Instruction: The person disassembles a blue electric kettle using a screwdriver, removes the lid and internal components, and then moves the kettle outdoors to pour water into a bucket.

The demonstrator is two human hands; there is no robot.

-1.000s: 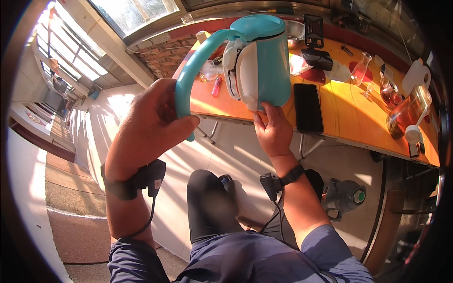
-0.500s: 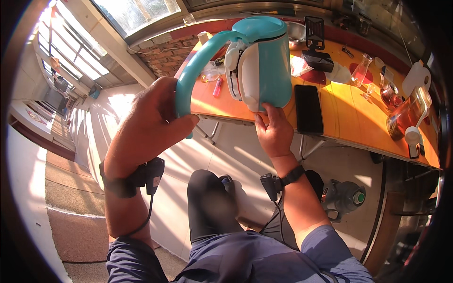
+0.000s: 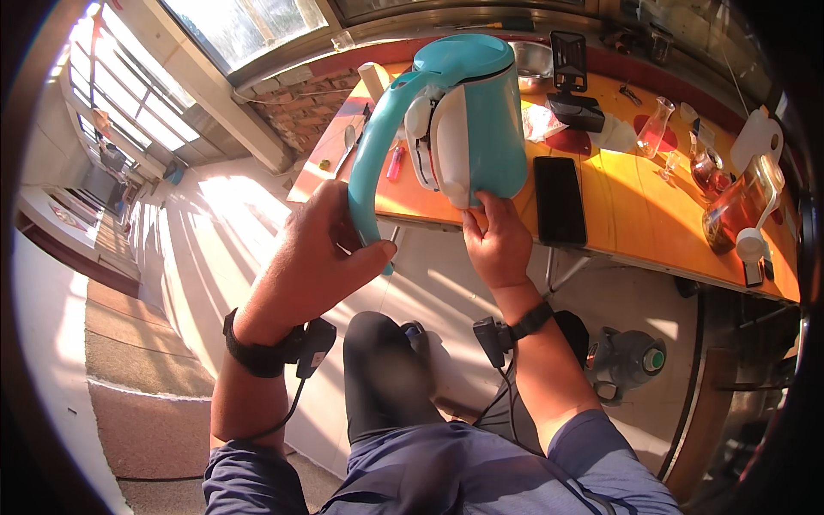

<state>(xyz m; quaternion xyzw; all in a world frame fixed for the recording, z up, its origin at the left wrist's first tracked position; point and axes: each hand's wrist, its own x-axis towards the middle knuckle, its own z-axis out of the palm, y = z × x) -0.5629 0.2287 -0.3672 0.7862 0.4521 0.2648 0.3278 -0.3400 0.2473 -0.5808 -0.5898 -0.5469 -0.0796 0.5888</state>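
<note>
Left hand grasps the turquoise handle of an electric kettle, fingers wrapped around it, thumb along the lower end. Right hand has thumb and index finger pinching the bottom of the kettle, at the white strip. Kettle is upright, turquoise and white, lid down, over the near edge of the table, left of centre; can't tell if its base touches the tabletop. Black smartphone lies at the near edge, just right of the kettle. Black phone stand farther back, near the far edge; metal bowl beside it, partly hidden by the kettle. Spoon near the left edge. Glass flask toward the far right, paper roll by the right edge, glass pitcher near the near right corner. Grey jug on the floor, green cap.
</note>
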